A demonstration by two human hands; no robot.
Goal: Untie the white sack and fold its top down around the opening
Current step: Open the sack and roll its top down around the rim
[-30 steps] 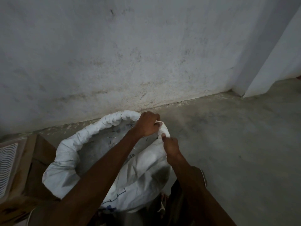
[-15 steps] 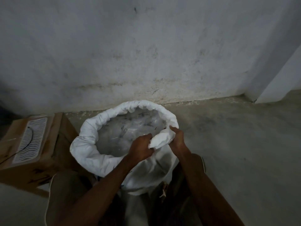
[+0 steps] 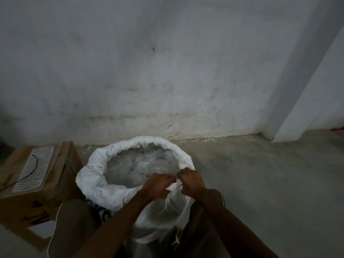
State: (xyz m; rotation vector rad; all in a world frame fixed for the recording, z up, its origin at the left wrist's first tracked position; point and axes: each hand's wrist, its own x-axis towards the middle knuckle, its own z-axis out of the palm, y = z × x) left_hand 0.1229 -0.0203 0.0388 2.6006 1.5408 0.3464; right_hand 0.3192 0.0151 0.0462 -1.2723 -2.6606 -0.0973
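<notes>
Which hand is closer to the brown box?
The left hand. It grips the white sack rim on the cardboard box side; the right hand is farther.

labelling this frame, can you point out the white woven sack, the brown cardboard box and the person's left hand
white woven sack (image 3: 89,180), head view, rolled rim on its left side
brown cardboard box (image 3: 61,185), head view, bare top flap
left hand (image 3: 158,185), head view, back of the hand

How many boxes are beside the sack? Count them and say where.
1. A cardboard box stands on the floor to the left of the sack, close by the wall. Others may lie outside the view.
</notes>
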